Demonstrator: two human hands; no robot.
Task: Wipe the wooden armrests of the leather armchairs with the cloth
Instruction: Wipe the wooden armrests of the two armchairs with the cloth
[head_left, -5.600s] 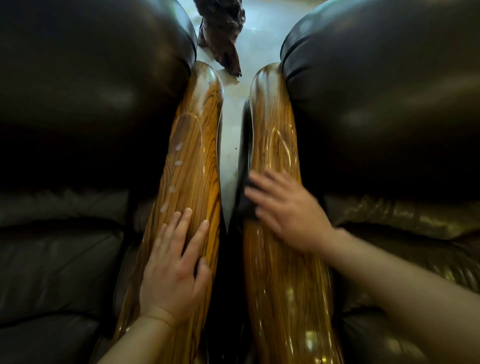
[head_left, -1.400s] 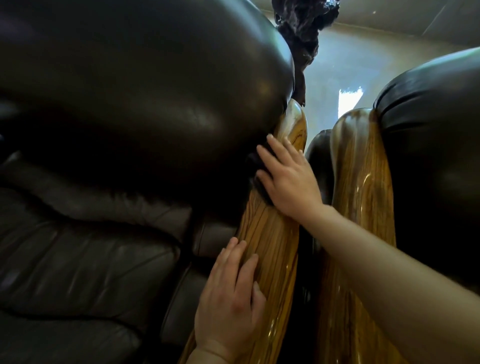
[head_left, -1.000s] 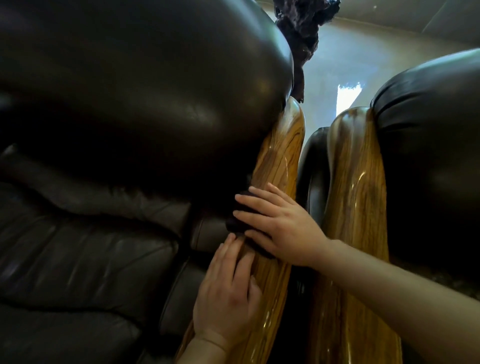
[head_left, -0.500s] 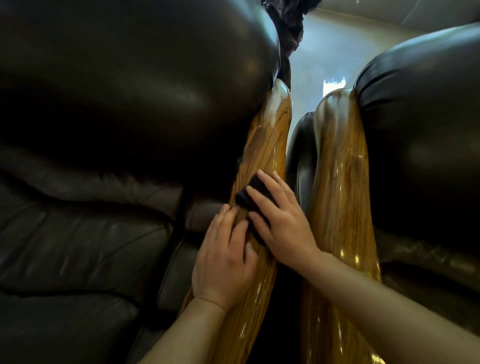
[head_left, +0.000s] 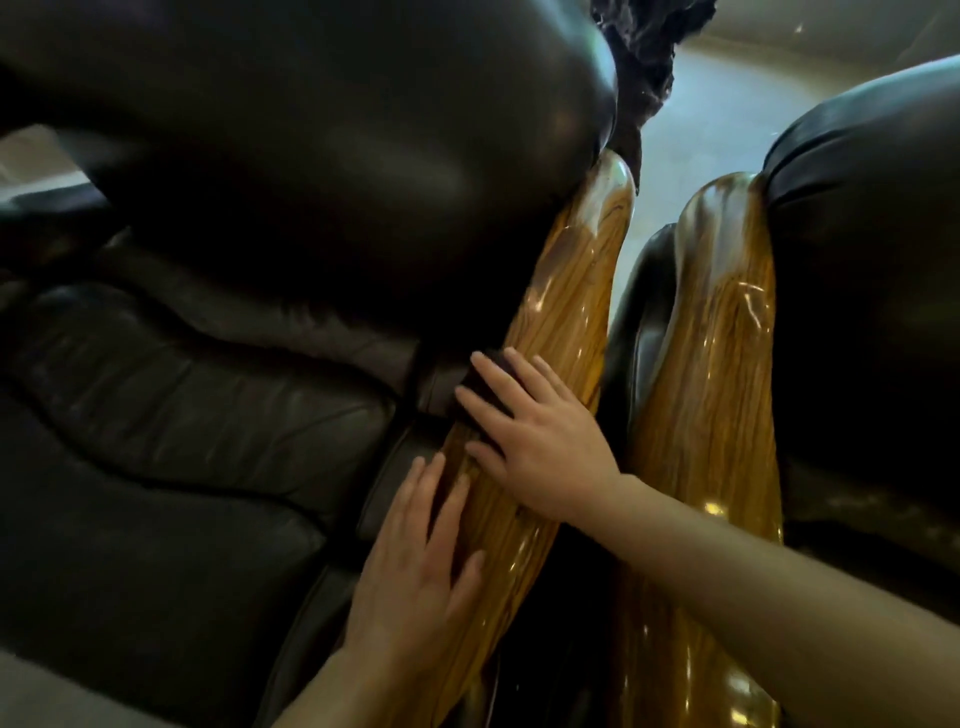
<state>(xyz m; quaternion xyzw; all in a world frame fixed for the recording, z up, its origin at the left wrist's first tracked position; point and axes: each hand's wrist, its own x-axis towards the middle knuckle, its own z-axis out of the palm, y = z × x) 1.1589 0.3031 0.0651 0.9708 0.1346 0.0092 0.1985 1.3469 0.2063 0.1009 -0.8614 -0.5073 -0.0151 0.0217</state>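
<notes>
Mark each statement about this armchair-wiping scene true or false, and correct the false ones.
1. The right hand presses a dark cloth onto the left armrest. True.
2. The left hand holds the cloth. False: it lies flat on the same armrest, nearer the camera, with nothing in it.
3. Both hands are on the right armrest. False: neither touches it.
4. The two wooden armrests run side by side with a gap between them. True.
5. The armchair leather is pale cream. False: it is very dark and glossy.
</notes>
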